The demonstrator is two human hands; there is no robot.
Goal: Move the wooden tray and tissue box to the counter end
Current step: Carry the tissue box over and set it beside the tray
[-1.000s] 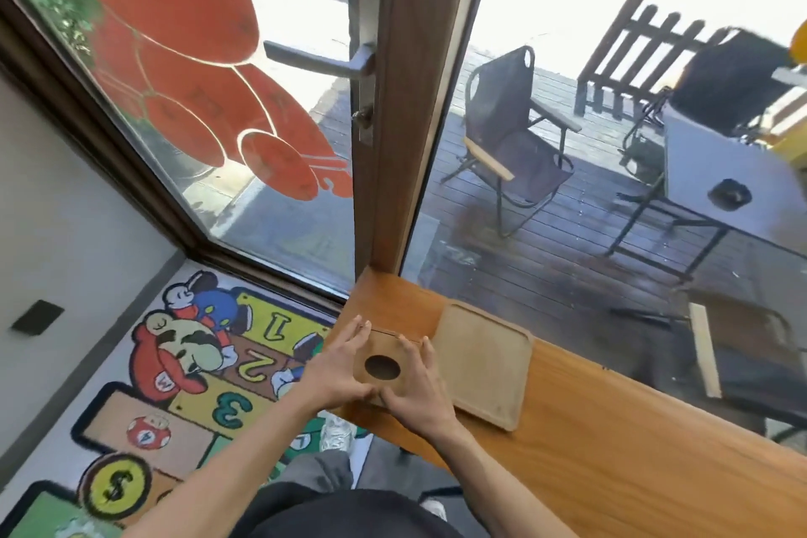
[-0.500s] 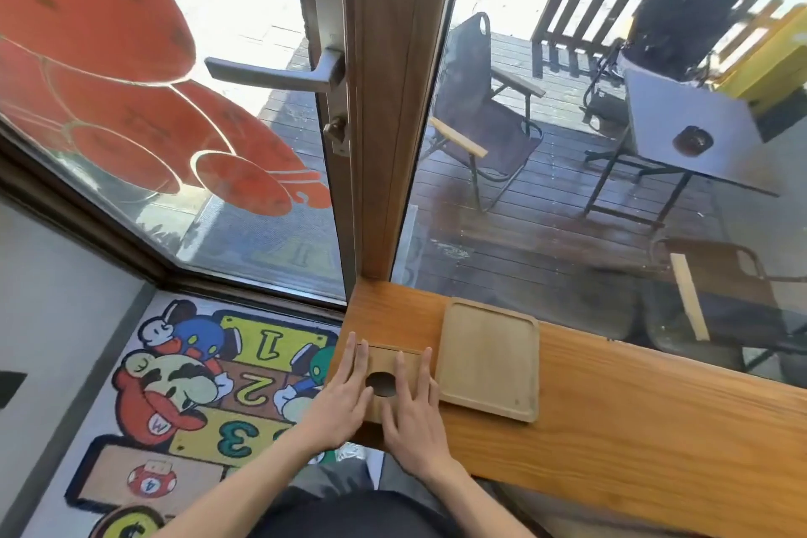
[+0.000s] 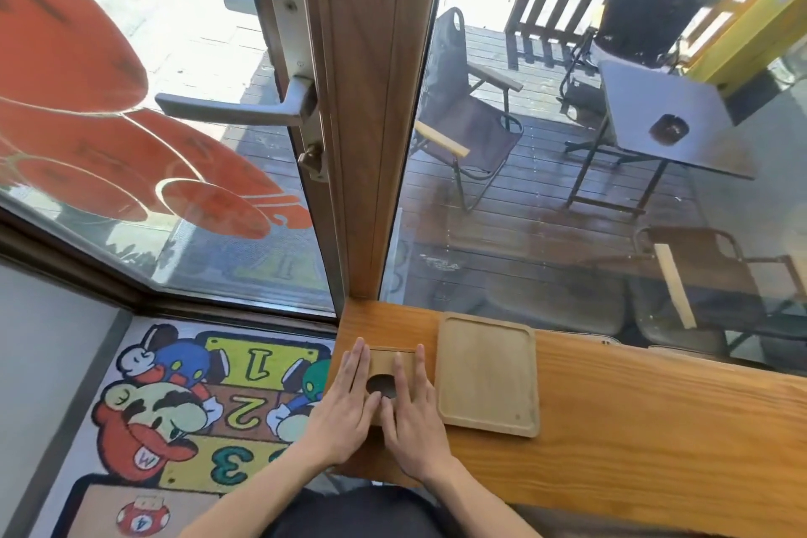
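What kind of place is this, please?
Probably a café or small shop: a wooden counter runs along a big window beside a glass door with a handle, a cartoon number mat lies on the floor, and folding chairs stand on a deck outside.

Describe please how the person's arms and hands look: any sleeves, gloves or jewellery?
Both forearms are bare, with no sleeves in view. The left hand and right hand wear no gloves, and no rings, watch or bracelets are visible. Dark clothing shows at the bottom edge.
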